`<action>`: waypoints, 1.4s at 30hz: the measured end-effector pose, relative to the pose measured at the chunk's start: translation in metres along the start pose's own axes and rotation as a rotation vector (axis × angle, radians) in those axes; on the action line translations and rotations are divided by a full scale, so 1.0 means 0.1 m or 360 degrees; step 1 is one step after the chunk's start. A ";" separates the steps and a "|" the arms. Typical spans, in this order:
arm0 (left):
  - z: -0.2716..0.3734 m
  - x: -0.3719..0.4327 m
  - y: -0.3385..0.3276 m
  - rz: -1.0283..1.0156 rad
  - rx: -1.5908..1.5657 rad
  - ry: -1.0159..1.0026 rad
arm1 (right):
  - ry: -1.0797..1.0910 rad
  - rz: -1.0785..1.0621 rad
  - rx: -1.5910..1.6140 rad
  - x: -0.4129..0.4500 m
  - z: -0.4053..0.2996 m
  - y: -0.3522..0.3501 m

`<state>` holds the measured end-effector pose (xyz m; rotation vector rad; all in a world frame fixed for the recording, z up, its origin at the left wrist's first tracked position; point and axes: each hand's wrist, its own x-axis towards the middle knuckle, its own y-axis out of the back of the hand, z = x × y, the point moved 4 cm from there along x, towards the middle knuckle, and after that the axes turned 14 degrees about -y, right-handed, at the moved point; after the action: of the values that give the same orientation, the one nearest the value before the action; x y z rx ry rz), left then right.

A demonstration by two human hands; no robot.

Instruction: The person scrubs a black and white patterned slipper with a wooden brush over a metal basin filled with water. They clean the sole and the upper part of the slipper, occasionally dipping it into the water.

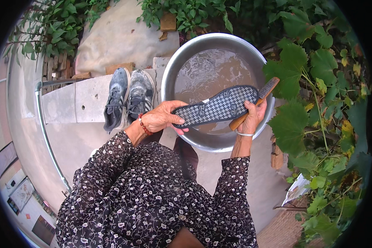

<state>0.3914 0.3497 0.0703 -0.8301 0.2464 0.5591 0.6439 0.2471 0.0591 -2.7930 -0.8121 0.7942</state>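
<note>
A shoe insole (218, 105) with a black-and-white houndstooth pattern is stretched between my two hands over a large metal basin (166, 77). My left hand (164, 116) grips its narrow end, thumb on top. My right hand (252, 114) pinches the wide end and also clasps a wooden-handled scrubbing brush (269, 90), which lies partly behind the insole. Murky brown water (210, 71) covers the basin's bottom. Left of the basin, a pair of worn sneakers, a left one (117, 93) and a right one (140, 93), stands on a concrete ledge.
Grape leaves (293, 68) crowd the basin's right side. A metal pipe (46, 133) runs down at the left, by the concrete ledge (88, 102). Green plants (189, 14) grow behind the basin. Bricks (276, 156) are stacked at the lower right of the basin.
</note>
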 end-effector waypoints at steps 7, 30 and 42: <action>0.10 -0.03 -0.14 0.0036 -0.0244 -0.0199 | 0.0096 0.0058 -0.0059 0.09 0.13 0.02; 0.48 -0.70 0.52 0.0913 -0.0123 -0.0625 | -0.0181 -0.0190 -0.0540 -0.03 0.35 -0.79; 0.32 0.02 -0.10 0.0475 0.0105 -0.0532 | -0.0463 -0.0210 -0.0484 -0.39 0.12 -1.43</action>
<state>0.3988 0.3691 0.0965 -0.6270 0.0807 0.9534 0.5435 0.3474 0.1030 -2.8744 -1.2471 1.1587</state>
